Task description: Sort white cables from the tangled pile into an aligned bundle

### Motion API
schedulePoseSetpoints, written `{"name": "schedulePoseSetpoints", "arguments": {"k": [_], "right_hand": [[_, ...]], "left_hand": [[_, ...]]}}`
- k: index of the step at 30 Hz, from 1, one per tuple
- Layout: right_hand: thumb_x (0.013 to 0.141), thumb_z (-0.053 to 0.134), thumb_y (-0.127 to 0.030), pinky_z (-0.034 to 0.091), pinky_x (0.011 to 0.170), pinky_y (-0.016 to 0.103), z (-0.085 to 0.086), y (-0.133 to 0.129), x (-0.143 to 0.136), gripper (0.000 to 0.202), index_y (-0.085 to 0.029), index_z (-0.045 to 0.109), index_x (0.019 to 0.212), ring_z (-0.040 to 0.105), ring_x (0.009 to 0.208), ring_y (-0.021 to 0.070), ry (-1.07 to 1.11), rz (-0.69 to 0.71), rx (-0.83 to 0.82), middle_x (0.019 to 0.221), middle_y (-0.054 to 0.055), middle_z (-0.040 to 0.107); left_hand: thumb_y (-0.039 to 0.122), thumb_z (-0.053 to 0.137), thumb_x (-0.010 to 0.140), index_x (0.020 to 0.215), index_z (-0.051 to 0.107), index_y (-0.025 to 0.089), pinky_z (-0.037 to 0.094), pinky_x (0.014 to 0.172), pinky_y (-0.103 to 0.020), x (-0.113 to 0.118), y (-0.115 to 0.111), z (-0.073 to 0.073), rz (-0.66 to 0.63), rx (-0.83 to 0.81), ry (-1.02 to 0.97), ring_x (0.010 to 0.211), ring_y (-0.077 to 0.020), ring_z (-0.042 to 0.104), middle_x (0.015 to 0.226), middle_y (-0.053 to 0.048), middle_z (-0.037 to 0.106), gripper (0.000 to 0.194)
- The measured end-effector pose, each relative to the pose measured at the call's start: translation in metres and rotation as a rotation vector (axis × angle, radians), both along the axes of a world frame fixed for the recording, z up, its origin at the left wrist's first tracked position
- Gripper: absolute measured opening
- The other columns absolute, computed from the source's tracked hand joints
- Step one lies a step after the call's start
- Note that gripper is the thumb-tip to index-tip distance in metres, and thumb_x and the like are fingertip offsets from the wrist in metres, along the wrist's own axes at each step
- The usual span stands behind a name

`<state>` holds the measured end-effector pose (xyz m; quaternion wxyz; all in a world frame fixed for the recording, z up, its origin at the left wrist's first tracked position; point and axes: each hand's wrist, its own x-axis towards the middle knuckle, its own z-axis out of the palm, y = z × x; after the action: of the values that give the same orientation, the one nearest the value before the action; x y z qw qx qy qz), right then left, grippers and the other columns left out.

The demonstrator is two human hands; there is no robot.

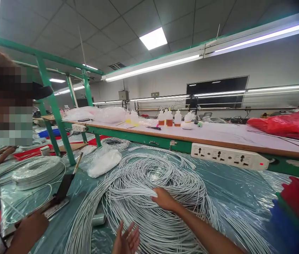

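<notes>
A big heap of thin grey-white cables [149, 225] lies in loose coils on the plastic-covered table. My right hand [164, 199] reaches over the heap, its fingers closed round a bundle of these cables near the middle. My left hand [126, 238] is at the bottom edge, palm up with fingers spread, holding nothing, in front of the coils. Beside it a short grey roll [99, 219] lies on the table. More cable lengths [247, 229] lie at the lower right.
At left, a co-worker's hand [31, 227] is by a dark-handled cutting tool [61, 188]. Wound cable coils [38, 173] lie behind. A raised shelf [226, 135] carries bottles [169, 118] and a power strip [228, 157]. Coloured bags [297, 208] hang at right.
</notes>
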<state>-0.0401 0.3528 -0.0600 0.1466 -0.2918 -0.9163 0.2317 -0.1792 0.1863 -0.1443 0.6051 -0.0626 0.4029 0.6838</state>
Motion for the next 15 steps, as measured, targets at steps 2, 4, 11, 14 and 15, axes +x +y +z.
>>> {"name": "schedulePoseSetpoints", "arguments": {"k": [2,4,11,14,15], "right_hand": [[0.082,0.044,-0.035,0.04,0.064,0.027,-0.001,-0.021,0.009,0.023,-0.015,0.057,0.079,0.055,0.071,0.0143,0.043,0.01,0.03,0.075,0.002,0.061],[0.08,0.046,-0.033,0.038,0.062,0.024,-0.005,-0.041,0.022,0.02,-0.018,0.057,0.078,0.056,0.071,0.0153,0.067,0.025,0.051,0.075,0.002,0.063],[0.075,0.05,-0.042,0.037,0.059,0.025,-0.006,-0.071,0.075,0.027,-0.021,0.059,0.089,0.057,0.07,0.0195,0.114,-0.032,0.077,0.078,0.004,0.065],[0.078,0.045,-0.043,0.038,0.058,0.024,0.005,-0.07,0.108,0.028,-0.022,0.06,0.088,0.057,0.066,0.0178,0.221,-0.084,0.127,0.074,0.003,0.064],[0.078,0.046,-0.043,0.038,0.058,0.024,0.006,-0.071,0.12,0.026,-0.023,0.06,0.086,0.057,0.063,0.0171,0.238,-0.058,0.157,0.071,0.003,0.064]], "left_hand": [[0.057,0.051,0.064,0.125,0.026,0.007,0.052,0.063,-0.036,-0.016,0.025,0.013,0.039,0.051,-0.049,0.081,-0.0257,0.059,0.098,-0.017,0.054,0.084],[0.063,0.047,0.062,0.128,0.017,0.012,0.053,0.06,-0.037,-0.031,0.05,0.025,0.137,0.118,-0.034,0.075,-0.0236,0.06,0.095,-0.014,0.054,0.089],[0.019,0.049,0.078,0.098,0.047,0.007,0.045,0.04,-0.012,-0.021,0.097,0.128,0.09,0.309,-0.033,0.046,-0.0038,0.052,0.067,0.0,0.056,0.024],[0.017,0.051,0.077,0.085,0.054,0.009,0.047,0.041,-0.014,-0.011,0.093,0.18,0.021,0.453,0.008,0.045,-0.0033,0.051,0.06,0.003,0.056,0.013],[0.019,0.049,0.078,0.081,0.055,0.009,0.047,0.042,-0.014,-0.012,0.09,0.19,0.016,0.459,0.018,0.044,-0.0028,0.051,0.057,0.005,0.055,0.012]]}}
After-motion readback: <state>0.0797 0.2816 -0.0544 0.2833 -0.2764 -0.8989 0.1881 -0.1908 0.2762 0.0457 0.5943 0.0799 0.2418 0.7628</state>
